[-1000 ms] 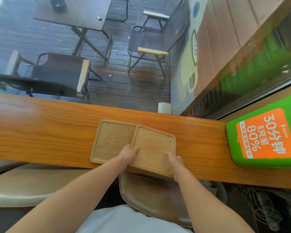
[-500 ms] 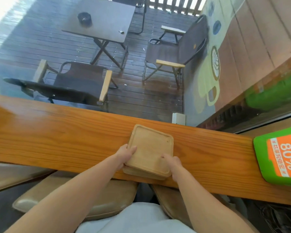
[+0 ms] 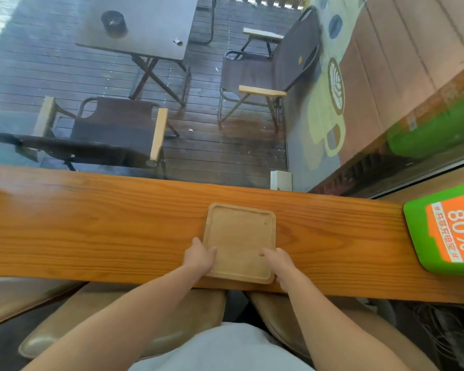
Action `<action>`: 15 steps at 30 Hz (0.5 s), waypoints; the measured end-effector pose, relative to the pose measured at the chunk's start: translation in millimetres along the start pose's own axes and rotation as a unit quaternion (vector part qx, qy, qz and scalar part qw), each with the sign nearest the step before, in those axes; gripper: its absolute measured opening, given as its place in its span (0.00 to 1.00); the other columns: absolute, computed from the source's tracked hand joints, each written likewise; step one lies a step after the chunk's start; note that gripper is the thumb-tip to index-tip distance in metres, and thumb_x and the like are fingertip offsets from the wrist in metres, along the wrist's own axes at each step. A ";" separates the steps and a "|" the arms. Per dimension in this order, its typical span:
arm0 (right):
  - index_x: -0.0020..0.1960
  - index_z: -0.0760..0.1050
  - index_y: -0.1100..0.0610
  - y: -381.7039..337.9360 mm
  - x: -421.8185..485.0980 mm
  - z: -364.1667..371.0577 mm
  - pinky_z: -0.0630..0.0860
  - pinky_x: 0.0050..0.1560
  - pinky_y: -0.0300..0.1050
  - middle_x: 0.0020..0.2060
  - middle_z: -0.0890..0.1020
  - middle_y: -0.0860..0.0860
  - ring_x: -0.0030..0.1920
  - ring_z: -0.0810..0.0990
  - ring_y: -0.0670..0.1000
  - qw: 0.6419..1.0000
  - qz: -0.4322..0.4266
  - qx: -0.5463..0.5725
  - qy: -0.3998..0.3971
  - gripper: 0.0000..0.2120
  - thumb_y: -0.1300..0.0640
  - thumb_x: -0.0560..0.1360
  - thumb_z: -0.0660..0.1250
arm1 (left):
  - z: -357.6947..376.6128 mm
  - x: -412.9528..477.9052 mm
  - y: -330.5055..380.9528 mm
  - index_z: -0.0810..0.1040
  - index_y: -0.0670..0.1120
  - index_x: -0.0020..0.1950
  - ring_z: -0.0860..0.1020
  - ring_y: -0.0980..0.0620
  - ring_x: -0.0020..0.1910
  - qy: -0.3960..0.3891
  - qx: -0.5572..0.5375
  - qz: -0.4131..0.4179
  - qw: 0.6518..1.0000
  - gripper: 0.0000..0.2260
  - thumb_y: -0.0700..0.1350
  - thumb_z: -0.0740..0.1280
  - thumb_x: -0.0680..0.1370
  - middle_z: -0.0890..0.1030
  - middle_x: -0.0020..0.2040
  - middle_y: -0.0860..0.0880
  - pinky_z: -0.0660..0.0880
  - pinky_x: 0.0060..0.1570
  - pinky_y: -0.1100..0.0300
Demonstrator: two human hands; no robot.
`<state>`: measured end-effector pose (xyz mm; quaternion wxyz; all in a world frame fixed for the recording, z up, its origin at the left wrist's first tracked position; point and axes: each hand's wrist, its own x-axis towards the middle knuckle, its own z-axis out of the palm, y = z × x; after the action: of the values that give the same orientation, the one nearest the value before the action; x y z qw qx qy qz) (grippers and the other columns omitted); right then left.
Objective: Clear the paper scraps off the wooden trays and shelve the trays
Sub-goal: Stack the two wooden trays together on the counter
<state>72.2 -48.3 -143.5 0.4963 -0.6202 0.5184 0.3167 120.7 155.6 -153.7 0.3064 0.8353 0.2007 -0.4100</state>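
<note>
Two square wooden trays [image 3: 240, 236] lie stacked on the long wooden counter [image 3: 91, 231], the top one squarely covering the lower one. The top tray's surface is bare, with no paper scraps on it. My left hand [image 3: 200, 257] grips the stack's near left corner, thumb on top. My right hand [image 3: 277, 259] grips the near right corner the same way. The stack's near edge sits at the counter's front edge.
A green and orange box [image 3: 450, 226] sits on the counter at the far right. Tan stools [image 3: 123, 325] stand under the counter below my arms. Beyond the glass are a dark table [image 3: 140, 25] and folding chairs [image 3: 113, 129] on a deck.
The right tray was slid over onto the left tray, and the two now sit squared up as one stack. Both hands stayed on the near corners.
</note>
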 end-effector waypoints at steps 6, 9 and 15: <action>0.76 0.62 0.54 -2.1 -3.5 0.3 0.73 0.63 0.58 0.71 0.69 0.54 0.66 0.70 0.58 1.000 -0.002 -0.001 -0.016 0.34 0.48 0.73 0.67 | -0.4 -4.2 3.0 0.67 0.42 0.65 0.75 0.40 0.58 0.067 0.065 0.023 0.995 0.19 0.52 0.63 0.80 0.75 0.62 0.39 0.75 0.51 0.50; 0.75 0.63 0.53 -0.9 -3.2 -1.3 0.75 0.61 0.59 0.70 0.70 0.54 0.64 0.72 0.58 1.000 -0.002 -0.002 -0.024 0.33 0.47 0.73 0.66 | 0.7 -4.8 6.1 0.68 0.40 0.65 0.73 0.39 0.60 0.076 0.125 0.022 0.989 0.19 0.52 0.62 0.80 0.73 0.63 0.39 0.73 0.56 0.48; 0.76 0.62 0.53 -2.8 -5.0 -2.3 0.73 0.60 0.56 0.72 0.68 0.53 0.68 0.69 0.58 0.999 -0.003 -0.021 -0.037 0.32 0.49 0.75 0.66 | -2.5 -3.9 5.3 0.70 0.39 0.65 0.75 0.40 0.57 0.068 0.122 0.012 0.990 0.18 0.49 0.62 0.80 0.74 0.62 0.39 0.75 0.54 0.50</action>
<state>73.4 -48.9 -137.5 0.5030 -0.6201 0.4910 0.3484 122.9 153.1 -147.5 0.1929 0.8946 0.1595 -0.3701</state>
